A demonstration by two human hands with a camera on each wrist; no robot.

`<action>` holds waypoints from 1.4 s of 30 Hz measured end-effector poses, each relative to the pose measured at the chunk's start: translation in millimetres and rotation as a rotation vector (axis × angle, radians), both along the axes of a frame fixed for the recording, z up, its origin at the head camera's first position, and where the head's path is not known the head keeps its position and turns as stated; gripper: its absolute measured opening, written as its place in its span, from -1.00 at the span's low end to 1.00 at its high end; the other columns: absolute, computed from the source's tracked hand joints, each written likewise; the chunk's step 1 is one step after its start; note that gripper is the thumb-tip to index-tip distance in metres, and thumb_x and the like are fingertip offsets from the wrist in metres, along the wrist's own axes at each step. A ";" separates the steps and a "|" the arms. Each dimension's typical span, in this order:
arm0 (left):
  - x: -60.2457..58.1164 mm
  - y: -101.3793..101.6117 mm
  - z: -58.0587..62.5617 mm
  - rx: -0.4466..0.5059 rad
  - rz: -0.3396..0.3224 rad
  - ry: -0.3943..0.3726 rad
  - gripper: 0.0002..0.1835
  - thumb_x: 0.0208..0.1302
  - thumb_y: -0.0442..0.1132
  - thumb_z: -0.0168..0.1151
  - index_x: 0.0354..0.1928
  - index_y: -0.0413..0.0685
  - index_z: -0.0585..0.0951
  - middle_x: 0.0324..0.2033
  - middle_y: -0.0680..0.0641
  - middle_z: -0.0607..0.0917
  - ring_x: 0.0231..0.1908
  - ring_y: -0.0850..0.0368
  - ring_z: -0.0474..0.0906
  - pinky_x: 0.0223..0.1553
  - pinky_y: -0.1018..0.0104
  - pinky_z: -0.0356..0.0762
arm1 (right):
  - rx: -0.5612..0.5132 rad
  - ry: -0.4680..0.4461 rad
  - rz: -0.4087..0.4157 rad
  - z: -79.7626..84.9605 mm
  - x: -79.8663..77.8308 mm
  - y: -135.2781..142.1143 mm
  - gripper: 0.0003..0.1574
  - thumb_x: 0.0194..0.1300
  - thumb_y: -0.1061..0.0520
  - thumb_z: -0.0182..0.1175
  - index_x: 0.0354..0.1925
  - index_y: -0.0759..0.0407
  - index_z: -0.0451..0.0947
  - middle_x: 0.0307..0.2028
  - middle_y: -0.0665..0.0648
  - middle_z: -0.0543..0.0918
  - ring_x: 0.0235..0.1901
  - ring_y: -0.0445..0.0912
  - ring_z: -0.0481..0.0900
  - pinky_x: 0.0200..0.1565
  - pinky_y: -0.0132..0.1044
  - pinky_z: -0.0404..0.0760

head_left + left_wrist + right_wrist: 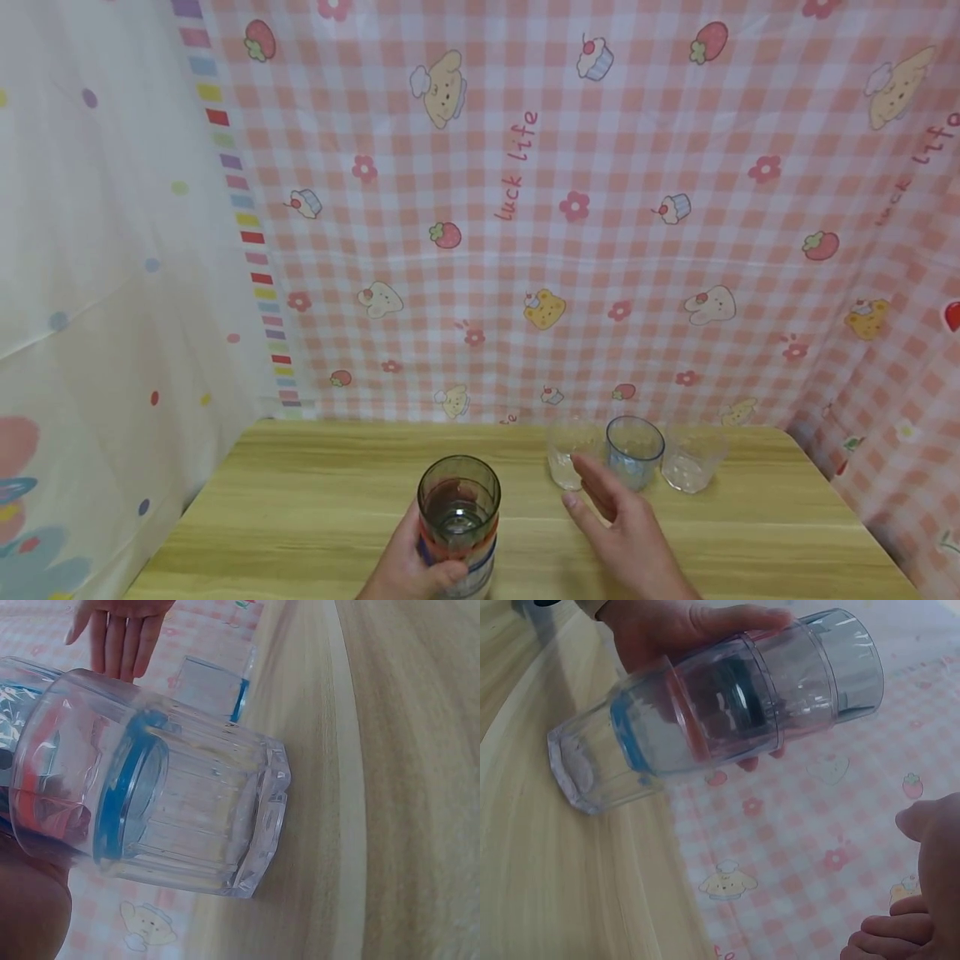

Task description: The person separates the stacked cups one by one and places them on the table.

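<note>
My left hand [411, 560] grips a tall stack of nested plastic cups [459, 498] at the front middle of the table. A dark grey see-through cup tops the stack, with reddish and blue bands below it. The clear, faceted bottom cup [202, 802] is close over the wood in the left wrist view. My right hand [628, 533] is to the right of the stack, fingers extended and thumb apart, holding nothing. Just beyond it stand a clear cup [561, 468], partly covered by the fingertips, a blue-rimmed cup [635, 458] and another clear cup [690, 467].
The light wooden table [300, 508] ends at the back against a pink checked cloth [495, 275] with cartoon prints. White cloth [112, 250] with coloured dots hangs on the left. More checked cloth [892, 400] hangs along the right side.
</note>
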State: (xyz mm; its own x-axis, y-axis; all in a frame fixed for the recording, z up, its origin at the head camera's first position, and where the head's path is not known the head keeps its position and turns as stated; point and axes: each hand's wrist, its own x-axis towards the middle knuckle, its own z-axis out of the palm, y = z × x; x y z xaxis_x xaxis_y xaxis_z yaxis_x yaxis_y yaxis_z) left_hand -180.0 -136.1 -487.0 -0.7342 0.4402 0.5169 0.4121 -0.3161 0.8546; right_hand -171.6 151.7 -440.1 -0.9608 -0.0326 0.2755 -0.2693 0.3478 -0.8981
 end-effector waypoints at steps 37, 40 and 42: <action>3.0 -3.7 -1.4 -0.024 -0.017 -0.029 -0.25 0.50 -0.28 0.34 0.58 -0.29 0.21 0.34 0.02 0.64 0.30 0.15 0.62 0.38 0.33 0.56 | -0.131 0.001 0.457 14.9 8.3 -53.6 -0.06 0.50 0.09 0.40 0.66 0.16 0.23 0.63 0.21 0.34 0.54 -0.25 0.35 0.43 -0.55 0.35; 2.3 -3.9 -2.0 -0.015 -0.029 -0.036 -0.25 0.50 -0.29 0.33 0.58 -0.27 0.20 0.34 0.01 0.64 0.30 0.14 0.63 0.38 0.32 0.58 | -0.127 0.010 0.473 15.8 8.2 -56.2 -0.06 0.51 0.08 0.39 0.66 0.16 0.21 0.61 0.25 0.36 0.53 -0.27 0.36 0.47 -0.42 0.40; 2.3 -3.6 -1.8 -0.008 -0.039 -0.041 -0.25 0.51 -0.30 0.33 0.58 -0.25 0.21 0.33 0.00 0.65 0.29 0.14 0.64 0.37 0.31 0.59 | -0.126 0.001 0.479 16.3 8.3 -58.1 -0.05 0.51 0.07 0.40 0.67 0.14 0.21 0.61 0.23 0.37 0.53 -0.22 0.38 0.49 -0.31 0.43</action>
State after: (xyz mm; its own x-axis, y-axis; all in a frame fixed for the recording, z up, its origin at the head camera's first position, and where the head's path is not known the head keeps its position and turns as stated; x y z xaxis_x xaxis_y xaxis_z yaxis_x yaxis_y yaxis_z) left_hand -177.7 -139.6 -488.8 -0.7369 0.4730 0.4831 0.3641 -0.3244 0.8730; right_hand -163.3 93.6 -423.8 -0.8458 -0.4367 0.3064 -0.3730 0.0736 -0.9249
